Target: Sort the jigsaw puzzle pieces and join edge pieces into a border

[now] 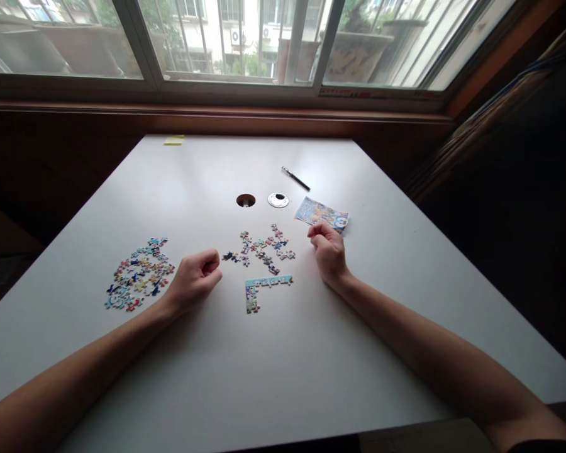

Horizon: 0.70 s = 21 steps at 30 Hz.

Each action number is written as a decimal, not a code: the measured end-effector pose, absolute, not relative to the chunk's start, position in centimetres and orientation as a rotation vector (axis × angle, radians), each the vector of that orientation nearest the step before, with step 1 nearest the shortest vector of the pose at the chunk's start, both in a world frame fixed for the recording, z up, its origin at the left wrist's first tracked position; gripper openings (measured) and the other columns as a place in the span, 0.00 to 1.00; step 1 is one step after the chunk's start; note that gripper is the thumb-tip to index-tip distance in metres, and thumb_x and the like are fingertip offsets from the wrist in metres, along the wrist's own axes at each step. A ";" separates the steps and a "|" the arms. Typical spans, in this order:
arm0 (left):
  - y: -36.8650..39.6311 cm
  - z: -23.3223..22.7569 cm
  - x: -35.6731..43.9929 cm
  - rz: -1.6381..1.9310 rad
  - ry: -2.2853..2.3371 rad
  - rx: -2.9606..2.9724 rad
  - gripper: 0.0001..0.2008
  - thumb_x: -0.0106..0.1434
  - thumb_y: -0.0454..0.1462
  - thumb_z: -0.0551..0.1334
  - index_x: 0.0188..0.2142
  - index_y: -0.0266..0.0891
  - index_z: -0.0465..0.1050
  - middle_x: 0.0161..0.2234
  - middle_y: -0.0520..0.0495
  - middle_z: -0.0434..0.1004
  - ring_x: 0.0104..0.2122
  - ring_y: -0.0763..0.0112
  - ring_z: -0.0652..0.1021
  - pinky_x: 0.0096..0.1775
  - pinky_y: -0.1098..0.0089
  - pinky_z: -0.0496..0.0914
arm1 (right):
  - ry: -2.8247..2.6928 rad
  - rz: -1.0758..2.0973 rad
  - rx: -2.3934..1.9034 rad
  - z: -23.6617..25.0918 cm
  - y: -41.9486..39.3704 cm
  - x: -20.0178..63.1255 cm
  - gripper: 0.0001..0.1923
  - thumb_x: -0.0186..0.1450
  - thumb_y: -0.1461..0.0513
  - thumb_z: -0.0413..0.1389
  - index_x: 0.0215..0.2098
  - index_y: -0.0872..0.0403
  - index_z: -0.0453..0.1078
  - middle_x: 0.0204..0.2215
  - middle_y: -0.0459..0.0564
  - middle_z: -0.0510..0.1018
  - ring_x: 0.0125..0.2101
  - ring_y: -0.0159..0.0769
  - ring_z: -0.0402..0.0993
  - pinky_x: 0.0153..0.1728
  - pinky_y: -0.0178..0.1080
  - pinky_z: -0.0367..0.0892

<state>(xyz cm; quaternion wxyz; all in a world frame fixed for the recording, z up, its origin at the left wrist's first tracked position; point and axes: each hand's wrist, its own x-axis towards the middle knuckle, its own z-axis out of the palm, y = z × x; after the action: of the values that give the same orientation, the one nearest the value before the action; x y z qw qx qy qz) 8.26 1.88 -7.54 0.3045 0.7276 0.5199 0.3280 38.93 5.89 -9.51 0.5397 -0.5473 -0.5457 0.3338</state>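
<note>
My left hand [195, 279] rests on the white table [283, 377] with its fingers curled into a loose fist, just right of a heap of loose puzzle pieces [139, 275]. My right hand [329, 250] also lies curled on the table, beside a smaller scatter of pieces [263, 246]; I cannot tell whether it pinches a piece. Between the hands lies an L-shaped joined corner of the puzzle [263, 288]. A printed picture card [321, 214] sits just beyond my right hand.
A black pen [295, 178] lies farther back. A round cable hole [246, 200] and its white cap [278, 200] sit mid-table. A yellow sticky pad [174, 140] is at the far edge, under the window.
</note>
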 end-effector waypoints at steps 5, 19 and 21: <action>2.0 -7.6 8.3 0.856 1.376 1.955 0.08 0.51 0.32 0.54 0.23 0.40 0.51 0.22 0.56 0.49 0.24 0.76 0.55 0.27 0.72 0.51 | -1.214 0.802 -1.276 -9.8 5.8 38.9 0.04 0.51 0.65 0.49 0.25 0.52 0.65 0.20 0.42 0.61 0.22 0.31 0.51 0.24 0.37 0.48; 2.1 -7.5 8.5 0.867 1.443 1.949 0.06 0.53 0.30 0.54 0.25 0.40 0.55 0.23 0.56 0.55 0.25 0.75 0.59 0.28 0.72 0.55 | -1.250 0.796 -1.268 -9.7 5.6 39.0 0.04 0.51 0.67 0.50 0.23 0.53 0.64 0.20 0.41 0.61 0.22 0.30 0.51 0.26 0.38 0.48; 2.1 -7.5 8.4 0.859 1.470 1.935 0.05 0.53 0.30 0.54 0.26 0.40 0.57 0.23 0.56 0.57 0.24 0.75 0.61 0.28 0.73 0.56 | -1.256 0.793 -1.265 -9.7 5.6 39.0 0.04 0.51 0.67 0.50 0.24 0.53 0.65 0.20 0.41 0.61 0.22 0.30 0.52 0.26 0.38 0.49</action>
<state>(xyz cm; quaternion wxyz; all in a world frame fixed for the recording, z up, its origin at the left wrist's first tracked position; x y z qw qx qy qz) 8.38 2.13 -7.48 0.2781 0.7211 0.5479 0.3201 38.99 5.56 -9.68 0.5608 -0.5368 -0.5331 0.3364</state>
